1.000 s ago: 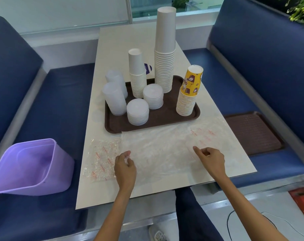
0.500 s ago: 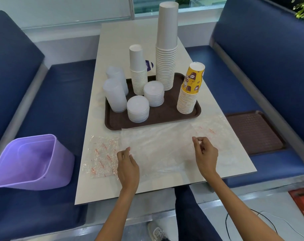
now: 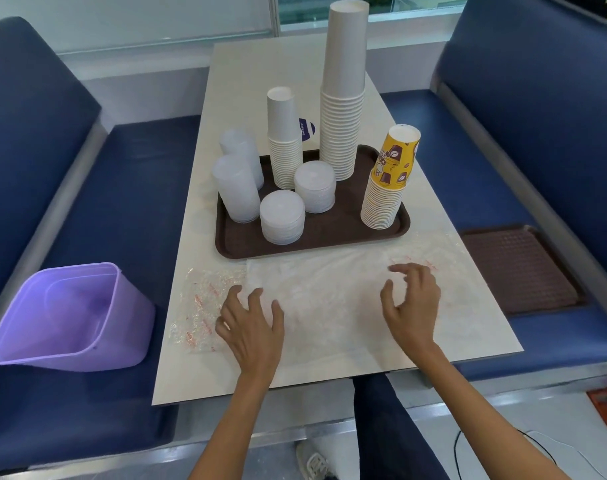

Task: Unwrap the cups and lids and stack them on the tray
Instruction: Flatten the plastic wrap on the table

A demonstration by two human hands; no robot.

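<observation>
Cup stacks (image 3: 343, 133): we see them upright on the brown tray (image 3: 330, 244), mid-table, lid stacks (image 3: 282, 216) beside them.
Purple bin (image 3: 70, 317): on the left bench.
Left hand (image 3: 252, 327): fingers spread on the plastic wrap (image 3: 330, 299).
Right hand (image 3: 413, 306): fingers apart, loosely curled over the plastic wrap, gripping nothing.
Second tray (image 3: 517, 268): right bench.

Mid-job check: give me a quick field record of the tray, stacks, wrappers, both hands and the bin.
tray: brown tray mid-table
paper cups: tall white stack, shorter white stack, yellow printed stack, all upside down on it
lids: two low white stacks at tray front; two taller translucent stacks at its left edge
wrappers: clear wrappers flat on the table, nearside of tray
left hand: left hand, fingers spread over wrappers
right hand: right hand, fingers loosely curved, gripping nothing
bin: purple bin on left bench
spare: second tray on right bench
</observation>
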